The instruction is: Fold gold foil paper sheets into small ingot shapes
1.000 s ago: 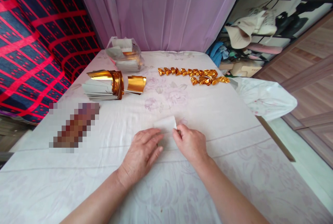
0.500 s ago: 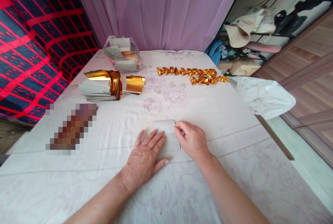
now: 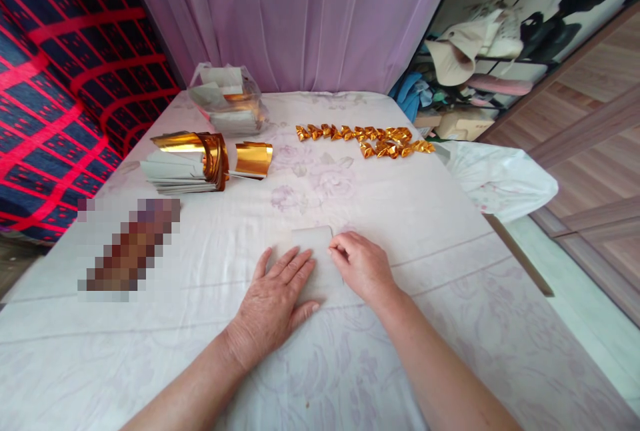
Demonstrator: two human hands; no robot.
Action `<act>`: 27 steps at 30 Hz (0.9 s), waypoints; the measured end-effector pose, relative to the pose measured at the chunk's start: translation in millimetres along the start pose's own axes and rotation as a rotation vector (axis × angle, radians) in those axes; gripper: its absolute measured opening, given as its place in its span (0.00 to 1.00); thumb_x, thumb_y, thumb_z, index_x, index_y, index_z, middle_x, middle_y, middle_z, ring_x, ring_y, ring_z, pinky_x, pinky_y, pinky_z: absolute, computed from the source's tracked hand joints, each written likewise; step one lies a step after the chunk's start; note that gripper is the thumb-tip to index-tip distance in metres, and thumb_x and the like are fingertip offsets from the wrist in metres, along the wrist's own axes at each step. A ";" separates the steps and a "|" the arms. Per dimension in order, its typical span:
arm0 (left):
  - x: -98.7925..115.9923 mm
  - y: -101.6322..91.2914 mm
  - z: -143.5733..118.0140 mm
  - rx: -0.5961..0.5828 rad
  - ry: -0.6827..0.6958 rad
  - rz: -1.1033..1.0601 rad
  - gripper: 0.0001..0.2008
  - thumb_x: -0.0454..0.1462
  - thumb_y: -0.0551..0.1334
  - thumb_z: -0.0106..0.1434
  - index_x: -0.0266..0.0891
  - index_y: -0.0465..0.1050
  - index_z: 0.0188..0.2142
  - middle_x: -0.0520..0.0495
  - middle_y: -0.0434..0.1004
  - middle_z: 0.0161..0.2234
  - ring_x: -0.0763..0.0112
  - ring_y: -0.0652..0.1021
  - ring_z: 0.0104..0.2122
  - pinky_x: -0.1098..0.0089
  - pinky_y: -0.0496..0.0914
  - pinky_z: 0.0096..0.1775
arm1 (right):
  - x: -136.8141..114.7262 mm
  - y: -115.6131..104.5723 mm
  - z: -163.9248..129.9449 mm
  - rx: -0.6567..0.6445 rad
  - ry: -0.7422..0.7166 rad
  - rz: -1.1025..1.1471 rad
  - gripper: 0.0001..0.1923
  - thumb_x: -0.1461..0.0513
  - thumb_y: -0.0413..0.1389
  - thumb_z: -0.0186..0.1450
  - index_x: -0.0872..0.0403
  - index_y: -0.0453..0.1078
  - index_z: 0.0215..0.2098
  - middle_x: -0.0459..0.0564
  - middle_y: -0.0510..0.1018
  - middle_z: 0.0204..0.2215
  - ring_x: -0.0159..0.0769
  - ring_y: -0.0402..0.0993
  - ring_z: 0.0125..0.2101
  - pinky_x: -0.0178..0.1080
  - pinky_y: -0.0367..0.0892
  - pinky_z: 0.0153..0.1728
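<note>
A pale grey sheet of paper point(image 3: 323, 274) lies flat on the cloth-covered table in front of me, its far edge turned over in a narrow strip. My left hand point(image 3: 275, 297) rests on its left side, palm down, with the fingers stretched and the thumb apart. At the right edge of the sheet, my right hand point(image 3: 361, 267) pinches the paper near the folded strip between thumb and forefinger; its other fingers are curled in. Both hands cover part of the sheet.
Grey-backed gold foil sheets point(image 3: 175, 174) are stacked at the left, beside a smaller gold foil piece point(image 3: 253, 159). Behind stands a clear bag point(image 3: 230, 114) of more sheets. Folded gold foil pieces point(image 3: 353, 133) form rows at the back right. A blurred patch point(image 3: 133, 244) hides something at the left.
The whole view has shifted slightly, so things appear a little further left and higher. The hands keep nearly the same place on the paper.
</note>
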State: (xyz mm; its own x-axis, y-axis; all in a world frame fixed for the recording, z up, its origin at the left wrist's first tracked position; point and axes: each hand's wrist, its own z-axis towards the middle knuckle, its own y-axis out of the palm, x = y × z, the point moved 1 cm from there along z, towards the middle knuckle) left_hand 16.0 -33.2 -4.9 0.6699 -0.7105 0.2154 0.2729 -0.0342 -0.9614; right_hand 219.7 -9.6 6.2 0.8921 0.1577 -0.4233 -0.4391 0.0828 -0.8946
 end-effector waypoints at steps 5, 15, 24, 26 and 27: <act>1.6 -0.3 -0.3 0.004 -0.004 0.017 0.28 0.50 0.54 0.69 0.38 0.61 0.63 0.39 0.65 0.63 0.53 0.64 0.63 0.44 0.45 0.64 | 3.4 -1.0 -0.5 0.000 -0.012 0.023 0.05 0.66 0.54 0.64 0.50 0.71 0.33 0.45 0.77 0.32 0.32 0.73 0.32 0.33 0.61 0.33; 5.0 -0.3 0.3 0.004 -0.038 0.004 0.29 0.51 0.52 0.69 0.40 0.59 0.64 0.40 0.67 0.61 0.53 0.65 0.62 0.44 0.47 0.64 | -13.3 9.1 1.3 0.060 0.010 -0.001 0.02 0.62 0.58 0.63 0.50 0.70 0.31 0.45 0.77 0.31 0.35 0.73 0.35 0.35 0.62 0.35; 5.0 -8.0 11.1 -0.023 -0.074 -0.039 0.35 0.58 0.54 0.65 0.38 0.63 0.62 0.39 0.71 0.58 0.51 0.69 0.57 0.44 0.46 0.63 | -12.1 3.0 2.5 -0.018 0.044 0.027 0.04 0.64 0.58 0.63 0.50 0.70 0.31 0.45 0.77 0.31 0.35 0.73 0.35 0.35 0.62 0.36; 6.1 -10.8 15.3 -0.037 -0.077 -0.034 0.35 0.59 0.55 0.64 0.38 0.64 0.61 0.39 0.71 0.56 0.51 0.70 0.55 0.44 0.46 0.63 | -12.6 2.2 2.7 -0.022 0.055 0.028 0.03 0.64 0.58 0.63 0.50 0.70 0.30 0.45 0.77 0.31 0.35 0.73 0.35 0.36 0.62 0.36; 6.6 -11.8 16.8 -0.040 -0.076 -0.029 0.35 0.59 0.55 0.64 0.39 0.65 0.61 0.39 0.72 0.55 0.52 0.70 0.55 0.44 0.46 0.63 | -13.1 2.0 2.9 -0.024 0.059 0.028 0.03 0.63 0.58 0.63 0.50 0.70 0.30 0.45 0.77 0.31 0.35 0.73 0.36 0.36 0.62 0.36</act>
State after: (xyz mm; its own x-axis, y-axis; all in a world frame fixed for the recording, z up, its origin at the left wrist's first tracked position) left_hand 28.8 -25.8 10.7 0.7128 -0.6536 0.2544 0.2664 -0.0832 -0.9603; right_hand 206.9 -8.6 10.4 0.8845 0.1008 -0.4555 -0.4622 0.0558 -0.8850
